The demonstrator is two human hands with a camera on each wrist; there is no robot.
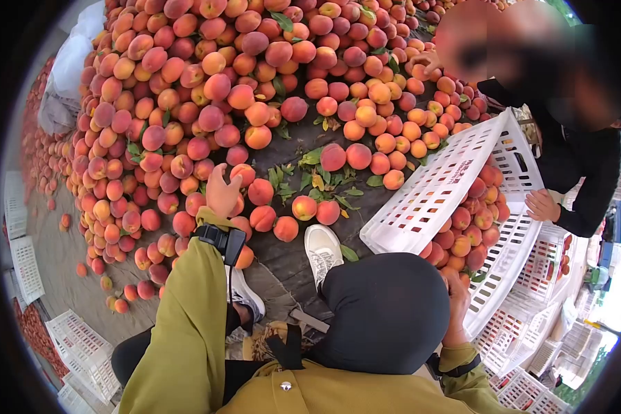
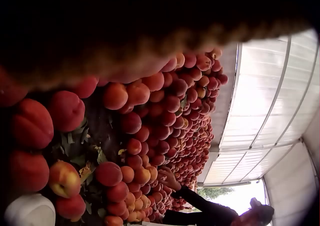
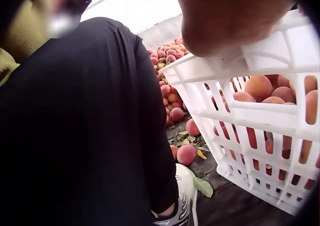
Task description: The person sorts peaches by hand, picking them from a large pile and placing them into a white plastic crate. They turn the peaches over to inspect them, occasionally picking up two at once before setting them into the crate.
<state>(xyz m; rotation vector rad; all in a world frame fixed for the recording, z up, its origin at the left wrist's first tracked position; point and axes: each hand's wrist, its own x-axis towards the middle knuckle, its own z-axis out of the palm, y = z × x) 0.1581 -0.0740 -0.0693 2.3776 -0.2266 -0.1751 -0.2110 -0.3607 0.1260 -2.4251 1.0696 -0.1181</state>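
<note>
My left hand [image 1: 224, 192] reaches over the near edge of a big heap of peaches [image 1: 186, 117], fingers spread and right beside several red-orange peaches. In the left wrist view a dark, blurred shape covers the top, with peaches [image 2: 65, 111] below it. My right hand [image 1: 457, 303] is at the near rim of a white slatted crate [image 1: 410, 214], close to the peaches [image 1: 472, 234] inside. The right wrist view shows the heel of that hand over the rim; its fingertips are hidden, so I cannot tell whether they hold anything.
Across the crate another person [image 1: 579, 159] has one hand [image 1: 544, 205] on its rim and the other [image 1: 426, 63] at the heap. Stacked white crates [image 1: 504, 331] stand right, more crates [image 1: 83, 348] left. Loose leaves [image 1: 317, 176] lie on dark sheeting near my shoe [image 1: 322, 252].
</note>
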